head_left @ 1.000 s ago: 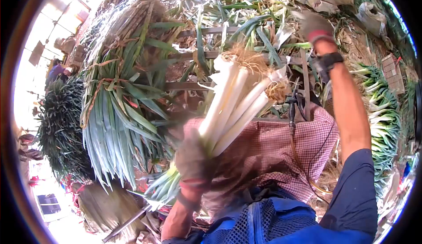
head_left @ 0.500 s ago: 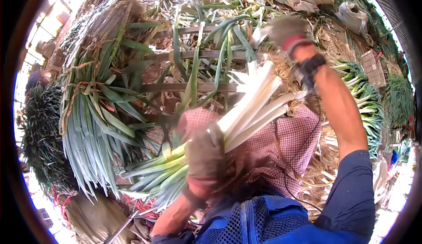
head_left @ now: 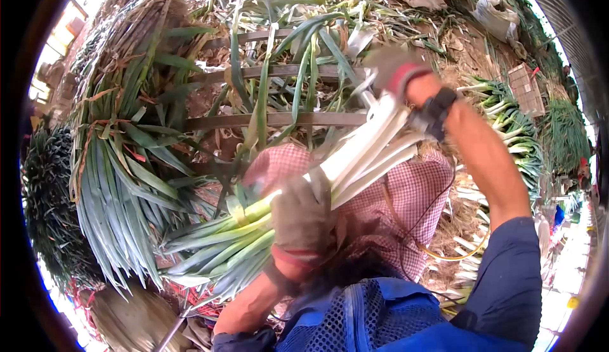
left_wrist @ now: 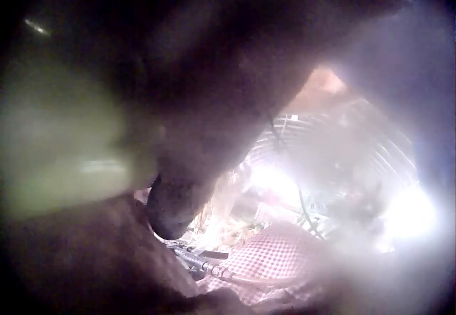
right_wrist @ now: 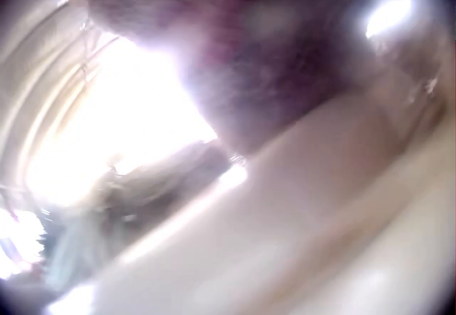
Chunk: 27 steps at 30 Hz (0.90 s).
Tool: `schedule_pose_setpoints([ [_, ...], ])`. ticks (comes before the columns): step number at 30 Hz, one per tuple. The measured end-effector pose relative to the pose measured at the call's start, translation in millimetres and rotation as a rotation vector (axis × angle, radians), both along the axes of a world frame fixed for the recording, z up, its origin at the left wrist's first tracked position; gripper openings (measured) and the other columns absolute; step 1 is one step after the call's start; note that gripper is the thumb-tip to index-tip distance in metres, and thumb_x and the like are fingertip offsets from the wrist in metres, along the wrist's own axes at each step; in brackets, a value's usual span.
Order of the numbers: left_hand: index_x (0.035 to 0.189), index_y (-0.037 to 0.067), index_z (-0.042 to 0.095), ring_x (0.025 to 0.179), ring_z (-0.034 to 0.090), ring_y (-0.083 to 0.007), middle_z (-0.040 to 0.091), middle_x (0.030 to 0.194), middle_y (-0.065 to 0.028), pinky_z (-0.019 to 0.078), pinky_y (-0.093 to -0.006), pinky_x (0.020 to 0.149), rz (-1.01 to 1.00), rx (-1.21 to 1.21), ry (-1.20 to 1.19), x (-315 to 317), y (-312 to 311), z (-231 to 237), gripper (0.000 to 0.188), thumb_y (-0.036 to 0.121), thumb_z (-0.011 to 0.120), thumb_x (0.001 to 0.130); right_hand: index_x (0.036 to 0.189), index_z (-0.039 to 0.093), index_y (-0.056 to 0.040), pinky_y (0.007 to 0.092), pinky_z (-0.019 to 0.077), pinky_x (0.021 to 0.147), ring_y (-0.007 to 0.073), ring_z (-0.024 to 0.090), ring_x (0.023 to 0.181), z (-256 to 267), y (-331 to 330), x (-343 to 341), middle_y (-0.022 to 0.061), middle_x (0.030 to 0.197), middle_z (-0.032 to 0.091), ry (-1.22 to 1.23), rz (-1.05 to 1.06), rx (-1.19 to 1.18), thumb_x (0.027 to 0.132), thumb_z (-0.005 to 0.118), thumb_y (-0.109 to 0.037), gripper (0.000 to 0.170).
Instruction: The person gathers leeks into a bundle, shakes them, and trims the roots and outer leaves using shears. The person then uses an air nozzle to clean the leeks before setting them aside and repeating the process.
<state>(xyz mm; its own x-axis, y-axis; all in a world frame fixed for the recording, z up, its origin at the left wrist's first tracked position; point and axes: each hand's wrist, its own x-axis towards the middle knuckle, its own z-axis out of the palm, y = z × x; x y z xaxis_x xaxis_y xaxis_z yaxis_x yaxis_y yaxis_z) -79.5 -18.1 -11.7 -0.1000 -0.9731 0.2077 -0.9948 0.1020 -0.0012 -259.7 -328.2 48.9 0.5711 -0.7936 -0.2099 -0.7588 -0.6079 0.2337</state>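
Observation:
A bundle of leeks [head_left: 368, 146] lies slanted across the person's lap, white stems up to the right and green leaves down to the left. My gloved left hand [head_left: 301, 215] grips it round the middle, where white turns to green. Over the upper, root end is my gloved right hand [head_left: 396, 73], blurred and hiding most of the roots. I cannot tell whether its fingers grip the stems. In the right wrist view the glove [right_wrist: 278, 66] is right against the pale stems [right_wrist: 285, 222]. The left wrist view is mostly dark glove [left_wrist: 214, 80], with a blurred green stalk at left.
A big tied bundle of leeks [head_left: 127, 136] hangs at the left. Ahead run flat metal bars [head_left: 279, 120] with loose leaves over them. A checked cloth [head_left: 406, 206] covers the lap, and a thin hose [head_left: 453, 257] crosses beside it. More leeks [head_left: 507, 123] lie at the right.
The held leeks have tipped further to the right. My right hand has come closer to their root end and now overlaps it. My left hand keeps its grip, while the head view has shifted.

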Motion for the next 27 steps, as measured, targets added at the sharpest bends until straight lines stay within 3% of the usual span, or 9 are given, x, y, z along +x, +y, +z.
schedule_pose_setpoints([
  [1,0.146,-0.003,0.052,0.108,0.063,-0.0371,0.061,0.119,-0.0204,0.0530,-0.0486,0.087,-0.004,0.001,0.005,1,1,2,0.054,0.017,0.059,0.097,0.106,0.081,-0.0123,0.0388,0.0631,0.080,0.0275,0.079,0.092,16,-42,-32,0.0152,0.105,0.080,0.187,-0.058,-0.251,0.093,0.074,-0.026,0.020],
  [5,0.147,-0.003,0.051,0.108,0.062,-0.0379,0.060,0.118,-0.0200,0.0526,-0.0499,0.088,0.019,0.000,0.051,7,-2,1,0.057,0.020,0.061,0.095,0.142,0.068,-0.0112,0.0475,0.0620,0.094,0.0305,0.078,0.100,109,-70,-114,0.0188,0.125,0.077,-0.116,-0.787,-0.325,0.107,0.063,-0.040,0.045],
  [9,0.147,-0.004,0.051,0.108,0.062,-0.0387,0.061,0.117,-0.0208,0.0524,-0.0508,0.089,0.003,0.034,0.127,11,-10,-1,0.063,0.024,0.065,0.093,0.165,0.042,-0.0136,0.0515,0.0416,0.125,0.0381,0.061,0.138,108,11,-86,0.0230,0.164,0.048,-0.337,-0.166,-0.170,0.101,0.068,-0.056,0.081],
  [12,0.148,-0.003,0.050,0.110,0.063,-0.0382,0.062,0.120,-0.0205,0.0518,-0.0515,0.091,-0.016,0.051,0.128,16,-16,-4,0.070,0.030,0.070,0.090,0.162,0.045,-0.0155,0.0532,0.0346,0.128,0.0382,0.051,0.144,86,96,-32,0.0186,0.156,0.054,-0.418,0.418,0.122,0.067,0.099,-0.040,0.112],
  [14,0.149,0.001,0.052,0.111,0.064,-0.0368,0.063,0.120,-0.0189,0.0513,-0.0509,0.093,-0.136,0.108,0.306,27,-22,0,0.082,0.037,0.081,0.082,0.164,0.041,-0.0190,0.0600,0.0349,0.123,0.0389,0.055,0.134,55,145,-6,0.0159,0.148,0.055,-0.101,0.497,0.108,0.061,0.100,-0.040,0.121],
  [16,0.149,0.002,0.051,0.114,0.064,-0.0394,0.064,0.121,-0.0204,0.0516,-0.0514,0.095,-0.150,0.231,0.372,41,-31,20,0.077,0.032,0.076,0.083,0.165,0.039,-0.0208,0.0529,0.0367,0.123,0.0290,0.052,0.143,32,167,10,0.0151,0.149,0.057,0.198,0.425,0.035,0.074,0.093,-0.047,0.109],
  [18,0.149,0.002,0.050,0.116,0.064,-0.0421,0.065,0.122,-0.0220,0.0520,-0.0519,0.097,-0.162,0.328,0.447,46,-28,25,0.073,0.026,0.071,0.084,0.162,0.042,-0.0182,0.0527,0.0411,0.119,0.0300,0.055,0.139,43,169,19,0.0156,0.144,0.059,0.196,0.373,0.113,0.073,0.092,-0.043,0.105],
  [21,0.154,0.011,0.053,0.146,0.047,-0.0410,0.056,0.153,-0.0182,0.0349,-0.0568,0.123,-0.051,-0.031,0.203,24,-14,23,0.101,0.040,0.093,0.066,0.152,0.050,-0.0137,0.0516,0.0489,0.109,0.0328,0.062,0.129,48,166,20,0.0166,0.135,0.064,0.127,0.310,0.258,0.067,0.091,-0.037,0.097],
  [27,0.147,0.007,0.061,0.126,0.065,-0.0317,0.069,0.134,-0.0156,0.0519,-0.0462,0.107,-0.309,0.163,0.776,-45,36,36,0.079,0.034,0.090,0.080,0.141,0.055,-0.0066,0.0486,0.0586,0.095,0.0413,0.073,0.106,29,132,0,0.0199,0.112,0.073,-0.100,0.310,0.535,0.055,0.097,-0.036,0.100],
])
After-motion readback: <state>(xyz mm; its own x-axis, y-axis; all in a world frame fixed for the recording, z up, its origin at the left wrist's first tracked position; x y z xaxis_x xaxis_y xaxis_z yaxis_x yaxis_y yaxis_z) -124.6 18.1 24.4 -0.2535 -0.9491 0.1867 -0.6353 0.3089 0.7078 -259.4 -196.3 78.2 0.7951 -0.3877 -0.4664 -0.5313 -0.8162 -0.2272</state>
